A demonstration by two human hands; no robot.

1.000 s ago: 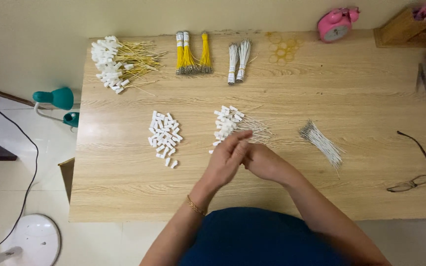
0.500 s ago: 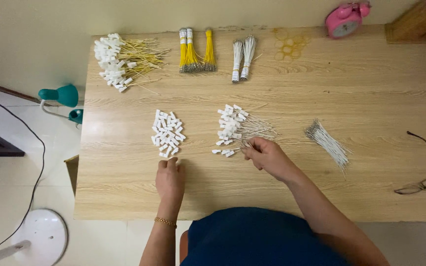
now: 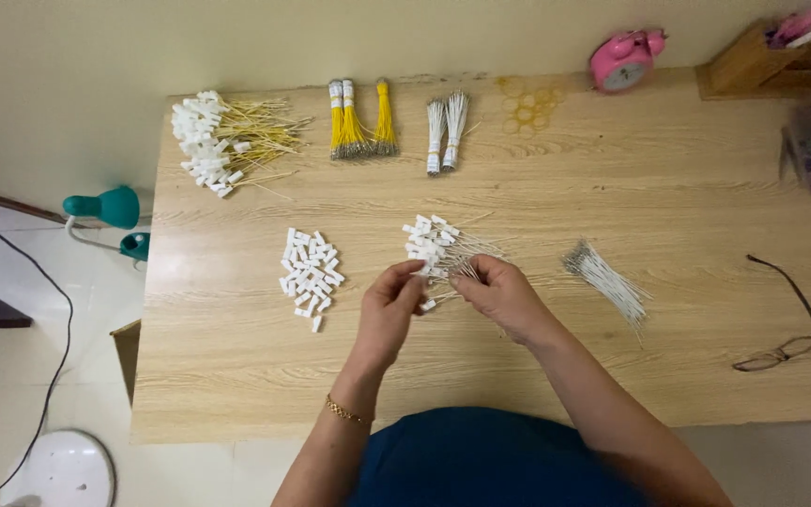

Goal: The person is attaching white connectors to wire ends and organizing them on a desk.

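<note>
**benchlurker:** where are your hands at now? half a sec ago the left one was just parked flat near the tabletop edge.

**me:** yeah, that changed. My left hand (image 3: 391,305) has come up off the tabletop (image 3: 668,188) and met my right hand (image 3: 504,296) in the middle again. Both are at the near edge of the white wired connectors (image 3: 438,246), that little pile with thin wires fanning out to the right. Left grip is pinched on a small white connector piece (image 3: 417,272) between thumb and fingertips. Right grip is curled shut around something thin next to it, but I can't tell exactly what, my fingers hide it.

**benchlurker:** and the loose white bits?

**me:** the pile of white housings (image 3: 310,272) sits just left of my left hand, untouched, same spot as before. The grey wire bundle (image 3: 607,280) lies to the right of my right hand, well apart from it. Glasses (image 3: 786,324) are out at the far right.
</note>
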